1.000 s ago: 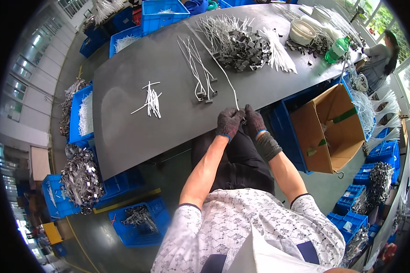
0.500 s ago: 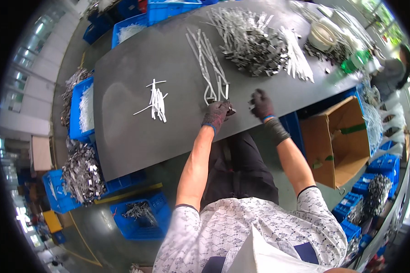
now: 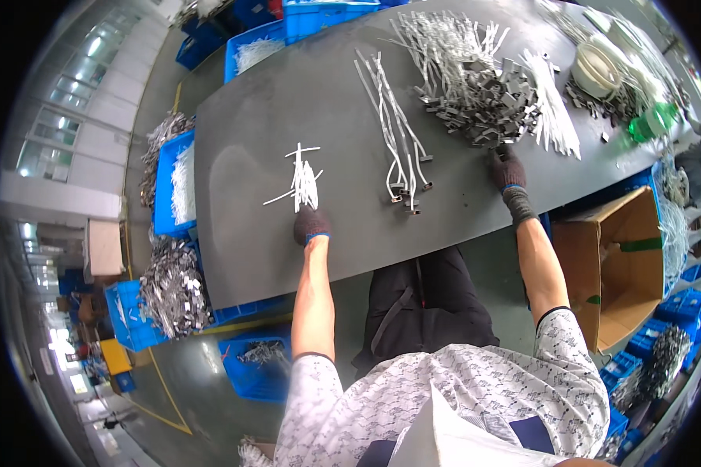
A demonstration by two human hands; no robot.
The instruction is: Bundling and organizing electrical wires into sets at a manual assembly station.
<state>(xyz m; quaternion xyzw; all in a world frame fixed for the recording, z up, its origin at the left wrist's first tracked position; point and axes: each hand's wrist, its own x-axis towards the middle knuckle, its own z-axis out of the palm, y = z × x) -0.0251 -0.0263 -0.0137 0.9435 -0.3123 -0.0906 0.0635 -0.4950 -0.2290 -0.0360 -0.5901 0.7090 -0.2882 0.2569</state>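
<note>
My left hand [image 3: 311, 225], in a dark glove, rests at the near end of a small pile of short white strips [image 3: 305, 187]. Its fingers are curled in against the strip ends, and whatever they hold is hidden. Far to the right, my gloved right hand [image 3: 509, 170] touches the near edge of a heap of metal-ended pieces [image 3: 494, 101]. Those fingers are drawn together, their tips partly lost against the heap. Between my hands lie several long clear-white straps [image 3: 397, 144] with small dark metal ends toward me.
More white strips [image 3: 551, 109] lie right of the heap, near a cream tub [image 3: 596, 71] and a green bottle [image 3: 653, 123]. A cardboard box [image 3: 580, 253] stands off the table's right edge. Blue crates [image 3: 163, 191] line the left side. Someone's blue crate [image 3: 245, 381] sits on the floor.
My left hand has left the straps and moved left to the short white strips. My right hand has moved right and away from me to the heap. The straps now lie loose.
</note>
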